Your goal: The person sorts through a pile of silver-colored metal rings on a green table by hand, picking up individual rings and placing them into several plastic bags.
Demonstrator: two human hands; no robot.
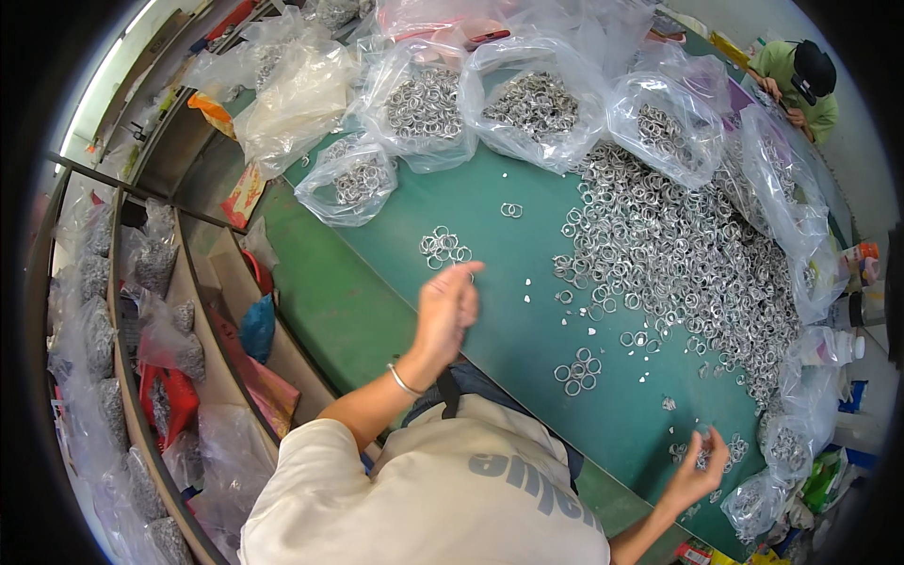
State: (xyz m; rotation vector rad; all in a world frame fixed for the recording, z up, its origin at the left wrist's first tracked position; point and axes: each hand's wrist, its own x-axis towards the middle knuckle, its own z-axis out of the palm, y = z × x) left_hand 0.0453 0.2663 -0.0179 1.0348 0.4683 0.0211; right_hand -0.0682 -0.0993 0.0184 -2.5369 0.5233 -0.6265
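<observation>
Silver-coloured metal rings cover the right of the green table, where they form a large heap [697, 254]. My left hand [446, 306], with a bangle at its wrist, is beside a small group of rings [444, 243]. Its index finger points forward and the other fingers curl under; whatever they hold, if anything, is hidden. At the lower right, my right hand [693, 473] is closed with thumb and fingers around metal rings [702, 458]. More loose rings [735, 450] lie next to it. Another small cluster of rings [577, 372] sits between my hands.
Clear plastic bags of rings [537, 104] line the far edge of the green table [499, 320]. Shelves with bagged parts [155, 264] stand to the left. A white bottle [833, 348] is at the right edge. Another person [800, 85] works at the far right.
</observation>
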